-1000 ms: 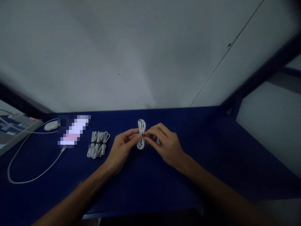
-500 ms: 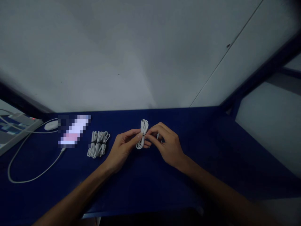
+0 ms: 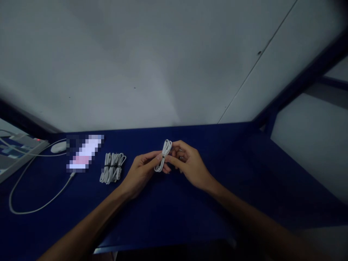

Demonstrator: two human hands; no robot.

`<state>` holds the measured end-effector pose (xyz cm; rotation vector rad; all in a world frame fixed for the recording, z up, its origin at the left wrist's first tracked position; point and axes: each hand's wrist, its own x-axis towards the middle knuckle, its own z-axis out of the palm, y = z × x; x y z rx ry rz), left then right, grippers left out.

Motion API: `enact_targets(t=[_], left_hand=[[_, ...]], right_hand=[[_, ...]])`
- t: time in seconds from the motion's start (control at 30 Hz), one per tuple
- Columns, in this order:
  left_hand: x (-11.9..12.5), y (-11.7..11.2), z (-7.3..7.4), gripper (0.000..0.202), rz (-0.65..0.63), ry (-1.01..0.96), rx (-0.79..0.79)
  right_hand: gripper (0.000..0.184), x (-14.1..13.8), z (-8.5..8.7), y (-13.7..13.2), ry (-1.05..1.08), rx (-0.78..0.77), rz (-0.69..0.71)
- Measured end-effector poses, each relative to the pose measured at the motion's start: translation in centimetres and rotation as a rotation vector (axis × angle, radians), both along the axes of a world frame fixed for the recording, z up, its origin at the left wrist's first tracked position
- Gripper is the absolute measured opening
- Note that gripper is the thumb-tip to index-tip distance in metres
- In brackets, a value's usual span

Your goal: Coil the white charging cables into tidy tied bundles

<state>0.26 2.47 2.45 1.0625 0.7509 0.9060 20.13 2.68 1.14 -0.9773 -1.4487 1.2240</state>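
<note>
Where the two hands meet, one coiled white cable bundle [image 3: 165,151] sits between them, its upper end leaning rightward, with a single black tie [image 3: 163,157] round its waist. The left hand [image 3: 143,168] is clamped on it: the thumb presses the near face beside the tie, while the other fingers reach behind, some tips showing past the bundle's right edge. The right hand [image 3: 194,165] curls in from the opposite side, its thumb tip at the bundle close to the tie and its index finger bent near the upper loops; whether it grips or merely touches, I cannot tell. The left forearm [image 3: 100,210] slopes in from the lower left, the right forearm [image 3: 244,208] from the lower right.

Left of the left hand, near it, a row of tied white cables [image 3: 112,168] lies on the blue tabletop [image 3: 168,210], packed so closely that their exact number is unclear. Farther left come one pixelated lit screen [image 3: 85,152], one white cord [image 3: 35,211] looping from its near end, and one rounded white object [image 3: 58,146]. One pale tray [image 3: 40,148] stands at the far left edge, and a grey-white panel [image 3: 136,72] rises behind everything.
</note>
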Motion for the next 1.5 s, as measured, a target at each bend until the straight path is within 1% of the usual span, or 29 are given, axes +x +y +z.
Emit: enact_targets(t=[0.13,0.2,0.27,0.37,0.5,0.6,0.7,0.8,0.9,0.97,1.07,1.17,1.27,1.5], left_hand=[[0.2,-0.2,0.4,0.027,-0.032,-0.028,-0.045],[0.2,-0.2,0.5,0.028,-0.056,-0.004,-0.049],[0.2,-0.2,0.3,0.027,-0.062,0.010,-0.063],[0.3,-0.2,0.1,0.029,0.017,0.019,-0.043],[0.4,-0.3,0.0,0.030,0.171,0.136,0.105],[0.4,-0.5,0.1,0.028,0.239,0.205,0.162],[0.4,-0.8,-0.1,0.026,0.272,0.235,0.200],[0.5,-1.0,-0.3,0.028,0.267,0.280,0.243],[0.5,-1.3,-0.4,0.030,0.264,0.313,0.299],[0.5,-1.4,-0.5,0.028,0.264,0.322,0.325],[0.2,-1.3,-0.7,0.023,0.236,0.345,0.379],[0.0,-1.2,-1.0,0.022,0.226,0.399,0.483],[-0.1,-1.2,-1.0,0.021,0.227,0.448,0.555],[0.1,-1.4,-1.1,0.018,0.240,0.443,0.572]], right_hand=[[0.037,0.6,0.5,0.6,0.062,-0.046,0.089],[0.034,0.9,0.6,0.8,0.080,-0.040,0.118],[0.031,1.0,0.5,0.9,0.085,-0.039,0.115],[0.031,0.9,0.2,0.9,0.093,-0.079,0.061],[0.031,0.7,0.1,0.9,0.134,-0.112,0.011],[0.032,0.6,0.3,0.7,0.144,-0.106,0.017],[0.030,0.7,0.4,0.4,0.076,-0.086,0.019],[0.027,0.7,0.5,0.0,-0.089,0.008,-0.040],[0.039,0.6,0.5,-0.2,-0.320,0.178,-0.091],[0.049,0.6,0.5,-0.3,-0.413,0.232,-0.088],[0.056,0.6,0.3,-0.3,-0.446,0.183,-0.072],[0.058,0.6,0.2,-0.4,-0.444,0.120,-0.059],[0.059,0.4,0.0,-0.6,-0.441,0.111,-0.066],[0.058,0.0,-0.2,-0.9,-0.433,0.116,-0.088]])
